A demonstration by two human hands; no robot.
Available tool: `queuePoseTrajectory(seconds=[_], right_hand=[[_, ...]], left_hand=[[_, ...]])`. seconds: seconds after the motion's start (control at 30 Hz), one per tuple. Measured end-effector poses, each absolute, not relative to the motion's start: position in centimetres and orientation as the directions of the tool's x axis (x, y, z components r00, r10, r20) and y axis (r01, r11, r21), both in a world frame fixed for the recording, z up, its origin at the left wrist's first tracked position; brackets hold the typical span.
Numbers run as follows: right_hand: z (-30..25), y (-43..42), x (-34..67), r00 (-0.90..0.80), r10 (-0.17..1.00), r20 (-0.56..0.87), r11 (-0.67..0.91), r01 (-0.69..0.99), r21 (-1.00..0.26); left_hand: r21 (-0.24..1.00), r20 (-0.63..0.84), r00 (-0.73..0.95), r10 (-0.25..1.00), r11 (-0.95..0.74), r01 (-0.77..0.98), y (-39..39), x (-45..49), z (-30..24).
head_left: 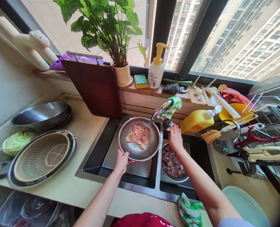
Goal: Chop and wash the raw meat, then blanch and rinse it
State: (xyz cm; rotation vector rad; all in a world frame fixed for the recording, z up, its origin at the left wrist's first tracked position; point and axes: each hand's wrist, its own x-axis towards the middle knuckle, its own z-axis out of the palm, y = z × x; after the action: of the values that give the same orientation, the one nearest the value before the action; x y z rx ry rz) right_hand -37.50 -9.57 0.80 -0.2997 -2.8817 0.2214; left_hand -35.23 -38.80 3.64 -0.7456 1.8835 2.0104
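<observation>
My left hand (121,162) grips the near rim of a round metal strainer (151,148) and holds it over the sink (96,157). Pale pink meat slices (138,135) lie in the strainer, right under the spout of the curved faucet (159,110). My right hand (175,137) reaches to the base of the faucet, fingers curled on its handle. A green-and-white cloth (172,107) is draped over the faucet. Below my right arm a metal bowl (174,164) with darker meat pieces sits in the right basin.
On the left counter are a beige colander in a steel basin (42,157), stacked steel bowls (42,115) and a cabbage (18,142). A dark cutting board (94,86) leans behind the sink. Yellow detergent bottle (198,121), soap pump (156,71), plant (111,28), dish rack (267,126) and pale plate (245,205) stand around.
</observation>
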Motion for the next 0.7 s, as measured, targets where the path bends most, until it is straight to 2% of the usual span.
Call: queuePoseTrajectory(seconds=[0.2, 0.27, 0.37, 0.43, 0.5, 0.57, 0.63, 0.7], right_hand=[[0.6, -9.6, -37.4, -0.934, 0.269, 0.235, 0.936, 0.196, -0.292], [1.3, -10.2, -36.7, -0.931, 0.283, 0.232, 0.902, 0.177, -0.394], [1.4, -13.0, -33.6, -0.934, 0.295, 0.201, 0.758, 0.101, -0.644], [0.7, -16.3, -30.4, -0.949, 0.305, 0.084, 0.572, 0.112, -0.812], [0.0, -20.2, -27.4, -0.946, 0.282, -0.16, 0.35, 0.257, -0.901], [0.0, -23.7, -25.7, -0.914, 0.13, -0.385, 0.152, 0.402, -0.903], [1.0, -26.2, -25.3, -0.889, 0.041, -0.457, 0.092, 0.459, -0.884], [2.6, -27.5, -25.6, -0.894, 0.12, -0.431, 0.193, 0.447, -0.873]], left_hand=[[0.897, -0.44, -0.876, -0.199, -0.041, -0.441, -40.8, -33.3, 3.5], [0.913, -0.405, -0.889, -0.211, -0.045, -0.405, -41.9, -32.6, 3.9], [0.924, -0.381, -0.899, -0.216, -0.094, -0.37, -44.1, -31.1, 4.2], [0.915, -0.402, -0.881, -0.249, -0.129, -0.381, -45.6, -30.2, 3.9], [0.893, -0.45, -0.846, -0.286, -0.134, -0.43, -46.7, -29.4, 3.3], [0.861, -0.505, -0.811, -0.295, -0.119, -0.494, -47.5, -28.9, 2.7], [0.837, -0.544, -0.79, -0.282, -0.112, -0.536, -48.1, -28.4, 2.7], [0.829, -0.558, -0.792, -0.248, -0.113, -0.548, -48.7, -27.8, 3.2]])
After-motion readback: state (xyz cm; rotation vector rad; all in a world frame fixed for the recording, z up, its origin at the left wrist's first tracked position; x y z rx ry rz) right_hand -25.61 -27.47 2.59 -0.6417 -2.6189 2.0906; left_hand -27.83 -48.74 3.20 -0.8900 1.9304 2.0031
